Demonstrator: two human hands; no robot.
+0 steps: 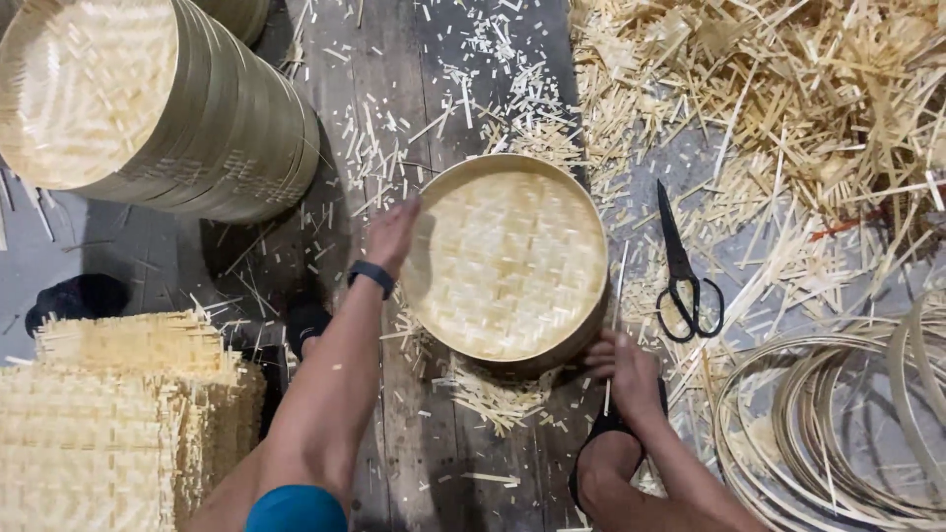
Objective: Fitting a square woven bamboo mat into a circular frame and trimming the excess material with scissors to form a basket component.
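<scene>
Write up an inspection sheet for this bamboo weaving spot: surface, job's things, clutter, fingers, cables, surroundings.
Surface: dark wooden boards, strewn with short bamboo offcuts.
Job's things: round woven bamboo tray lying flat; left hand on its left rim, right hand at its lower right edge, holding a thin bamboo strip.
Clutter: black scissors right of the tray; heap of bamboo scraps at top right.
Fingers: left ones spread against the rim; right ones curled around the strip.
Cables: nothing seen.
Surroundings: stack of finished trays top left; pile of woven mats bottom left; coiled bamboo hoops bottom right.
</scene>
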